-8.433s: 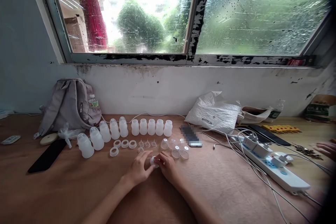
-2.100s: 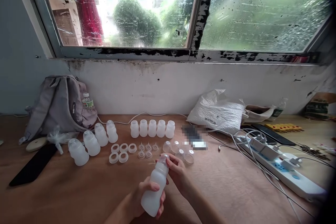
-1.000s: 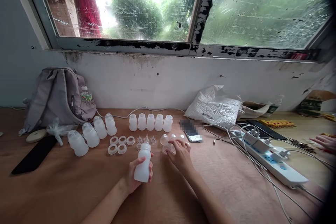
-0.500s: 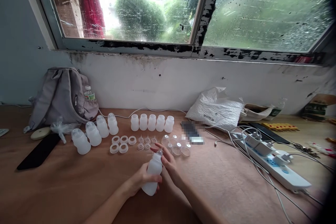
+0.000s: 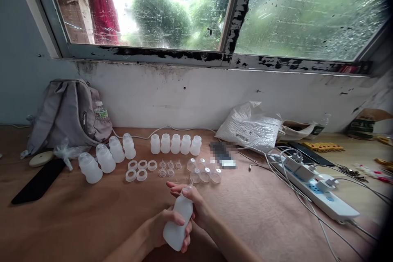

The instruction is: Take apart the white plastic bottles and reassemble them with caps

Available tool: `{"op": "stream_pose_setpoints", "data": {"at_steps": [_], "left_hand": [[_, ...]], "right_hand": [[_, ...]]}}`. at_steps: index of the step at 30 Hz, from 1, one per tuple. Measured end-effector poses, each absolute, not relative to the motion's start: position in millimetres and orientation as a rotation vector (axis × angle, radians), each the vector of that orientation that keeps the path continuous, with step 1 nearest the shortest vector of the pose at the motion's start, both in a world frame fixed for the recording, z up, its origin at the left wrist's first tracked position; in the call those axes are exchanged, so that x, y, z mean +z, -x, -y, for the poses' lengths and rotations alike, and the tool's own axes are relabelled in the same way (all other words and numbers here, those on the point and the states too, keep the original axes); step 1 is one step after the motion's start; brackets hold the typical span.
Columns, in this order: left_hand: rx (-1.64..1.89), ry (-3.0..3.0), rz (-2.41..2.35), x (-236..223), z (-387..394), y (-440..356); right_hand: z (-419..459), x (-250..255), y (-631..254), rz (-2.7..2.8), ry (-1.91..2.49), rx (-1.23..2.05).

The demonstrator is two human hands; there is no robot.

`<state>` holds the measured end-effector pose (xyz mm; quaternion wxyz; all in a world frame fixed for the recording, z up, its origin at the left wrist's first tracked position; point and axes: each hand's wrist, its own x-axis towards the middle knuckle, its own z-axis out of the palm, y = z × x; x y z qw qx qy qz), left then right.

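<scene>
My left hand [image 5: 166, 229] is wrapped round the body of a white translucent plastic bottle [image 5: 178, 225], tilted with its top pointing away from me. My right hand [image 5: 192, 206] closes its fingers round the bottle's neck and top, where a small clear cap piece sits. Beyond the hands lie white rings [image 5: 137, 170], small clear nipple pieces [image 5: 168, 167] and clear dome caps [image 5: 204, 172]. A row of open bottles [image 5: 175, 144] stands behind them. Several capped bottles [image 5: 104, 157] stand in a slanting line to the left.
A grey backpack [image 5: 66, 116] leans on the wall at the left, a black phone [image 5: 38, 180] lies in front of it. A white plastic bag [image 5: 248, 129], a second phone [image 5: 222, 153] and a power strip [image 5: 319, 190] with cables lie to the right.
Both hands drew the bottle nearer to me and lower on the table. The right hand, which reached to the dome caps a second ago, is back at the bottle's top.
</scene>
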<state>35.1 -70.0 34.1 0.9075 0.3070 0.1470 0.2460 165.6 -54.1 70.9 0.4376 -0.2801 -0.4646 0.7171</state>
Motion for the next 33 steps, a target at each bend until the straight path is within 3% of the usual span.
{"op": "stream_pose_setpoints", "data": {"at_steps": [6, 13, 27, 33], "left_hand": [[0.452, -0.468, -0.077, 2, 70, -32], [0.420, -0.597, 0.108, 10, 48, -7], [0.437, -0.726, -0.412, 33, 42, -12], [0.724, -1.008, -0.625, 55, 43, -4]], "right_hand": [[49, 73, -166, 1.183, 0.452, 1.999], [34, 54, -157, 0.981, 0.646, 1.862], [25, 57, -174, 0.836, 0.700, 1.679], [18, 50, -181, 0.846, 0.762, 1.597]]}}
